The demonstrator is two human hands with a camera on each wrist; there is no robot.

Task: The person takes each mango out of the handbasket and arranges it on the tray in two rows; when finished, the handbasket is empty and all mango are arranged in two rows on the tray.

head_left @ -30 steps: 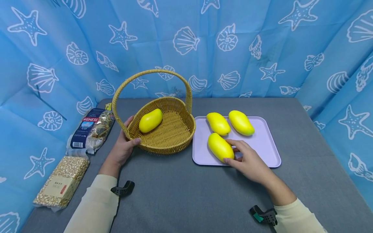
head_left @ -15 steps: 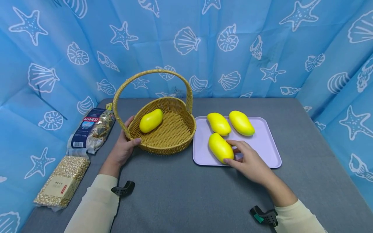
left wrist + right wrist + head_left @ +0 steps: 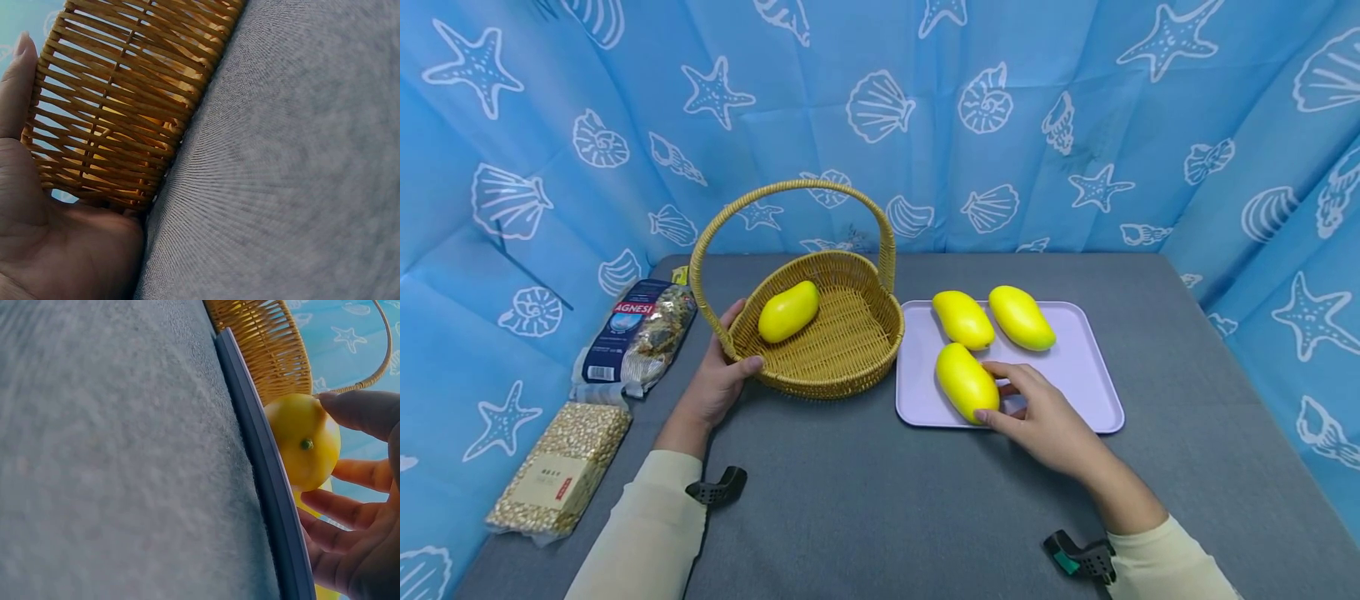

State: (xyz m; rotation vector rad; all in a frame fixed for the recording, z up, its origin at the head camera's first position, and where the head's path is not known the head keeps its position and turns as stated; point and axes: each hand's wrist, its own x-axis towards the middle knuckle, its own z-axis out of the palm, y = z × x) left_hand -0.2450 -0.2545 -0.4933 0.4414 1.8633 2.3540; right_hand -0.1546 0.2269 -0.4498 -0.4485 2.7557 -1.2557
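My left hand (image 3: 715, 379) holds the left side of a woven basket (image 3: 820, 387), thumb at its front rim and the other fingers mostly hidden behind it. One yellow mango (image 3: 788, 312) lies inside, towards the left. In the left wrist view, the palm is against the wicker wall (image 3: 119, 112). On a lilac tray (image 3: 1086, 375), my right hand (image 3: 1045, 417) has its thumb and fingertips around the near right end of a mango (image 3: 966, 383). The right wrist view shows the thumb on this mango (image 3: 303, 440) and fingers beside it. Behind it lie two more mangoes, one left (image 3: 964, 320) and one right (image 3: 1022, 317).
At the table's left edge lie a dark blue pasta bag (image 3: 636, 329) and a clear vacuum-packed block of pale grains (image 3: 561, 467). The basket's tall handle (image 3: 790, 185) arches upward. A blue shell-patterned curtain (image 3: 925, 167) encloses the grey table (image 3: 865, 500) at the back and sides.
The mango at my right hand has turned very slightly on the tray. Both hands, the basket and the other mangoes keep their places.
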